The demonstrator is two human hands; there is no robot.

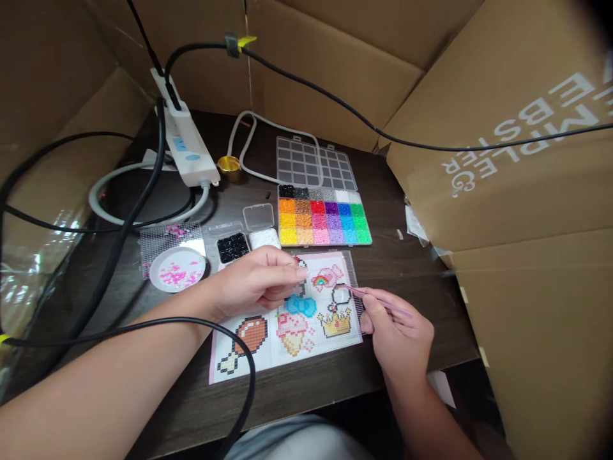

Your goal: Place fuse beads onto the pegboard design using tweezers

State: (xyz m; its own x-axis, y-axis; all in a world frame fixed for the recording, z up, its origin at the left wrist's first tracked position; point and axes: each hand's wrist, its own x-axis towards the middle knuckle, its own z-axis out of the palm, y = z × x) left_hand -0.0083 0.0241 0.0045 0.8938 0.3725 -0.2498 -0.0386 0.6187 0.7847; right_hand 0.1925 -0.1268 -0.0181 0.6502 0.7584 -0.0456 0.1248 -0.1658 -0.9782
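Cardboard walls enclose a dark tabletop bearing a pattern sheet. Over the sheet's upper middle, the left hand has curled fingers and an outstretched thumb; whether it pinches anything, I cannot tell. Beside the sheet's right edge, the right hand grips pink tweezers, tips angled over the sheet.
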